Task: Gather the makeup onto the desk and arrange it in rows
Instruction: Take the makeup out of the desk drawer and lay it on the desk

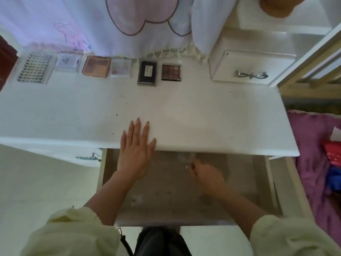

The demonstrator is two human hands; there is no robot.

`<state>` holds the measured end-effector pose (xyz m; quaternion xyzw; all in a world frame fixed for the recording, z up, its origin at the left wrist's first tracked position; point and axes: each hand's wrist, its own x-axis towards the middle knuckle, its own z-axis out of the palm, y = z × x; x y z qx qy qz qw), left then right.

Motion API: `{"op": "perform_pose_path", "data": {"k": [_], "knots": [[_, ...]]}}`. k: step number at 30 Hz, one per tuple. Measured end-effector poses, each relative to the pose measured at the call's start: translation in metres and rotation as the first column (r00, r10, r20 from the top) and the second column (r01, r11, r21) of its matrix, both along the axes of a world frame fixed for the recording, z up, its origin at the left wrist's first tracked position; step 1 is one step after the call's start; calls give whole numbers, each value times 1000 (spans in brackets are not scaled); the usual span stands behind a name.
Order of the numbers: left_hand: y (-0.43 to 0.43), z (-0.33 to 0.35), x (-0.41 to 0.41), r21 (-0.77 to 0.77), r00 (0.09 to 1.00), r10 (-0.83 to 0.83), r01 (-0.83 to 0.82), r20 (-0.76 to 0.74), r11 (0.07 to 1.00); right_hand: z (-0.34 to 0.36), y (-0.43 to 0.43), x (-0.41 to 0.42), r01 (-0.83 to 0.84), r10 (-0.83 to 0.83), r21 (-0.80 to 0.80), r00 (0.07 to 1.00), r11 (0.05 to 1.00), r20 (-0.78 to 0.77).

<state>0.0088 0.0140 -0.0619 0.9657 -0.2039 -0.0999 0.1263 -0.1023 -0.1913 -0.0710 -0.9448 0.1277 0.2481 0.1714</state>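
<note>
Six makeup items stand in a row along the far edge of the white desk (pixel 203 117): a lash tray (pixel 35 68), a white box (pixel 67 61), a peach palette (pixel 96 66), a pale pink palette (pixel 120 68), a black compact (pixel 147 72) and a brown eyeshadow palette (pixel 171 72). My left hand (pixel 135 148) lies flat with straight fingers on the desk's front edge. Down inside the open drawer (pixel 166 196), my right hand (pixel 206 176) is blurred, its fingers curled round a small thin item (pixel 192 164) that I cannot identify. A blurred clear object (pixel 185 156) lies just beyond it under the desk edge.
A small white drawer unit (pixel 247 60) with a bow handle (pixel 251 74) sits at the desk's back right. A curtain (pixel 110 24) hangs behind the row. A shut drawer with a metal handle (pixel 88 157) is at the left. A purple bedspread (pixel 313 145) lies to the right.
</note>
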Motion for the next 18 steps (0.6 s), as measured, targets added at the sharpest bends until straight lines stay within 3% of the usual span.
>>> {"op": "perform_pose_path", "data": {"k": [4, 7, 13, 18], "knots": [[-1, -10, -6, -46, 999, 18, -16, 36, 999, -41, -4, 10, 344, -356, 259, 934, 902, -2], [-3, -12, -6, -82, 998, 33, -28, 59, 996, -67, -4, 27, 463, -488, 234, 871, 855, 61], [-3, -22, -5, -96, 995, 46, -37, 86, 995, -101, 4, 49, 483, -491, 206, 871, 851, -12], [-3, -23, -6, -116, 994, 59, -48, 94, 992, -114, 10, 56, 603, -603, 235, 793, 762, -82]]}}
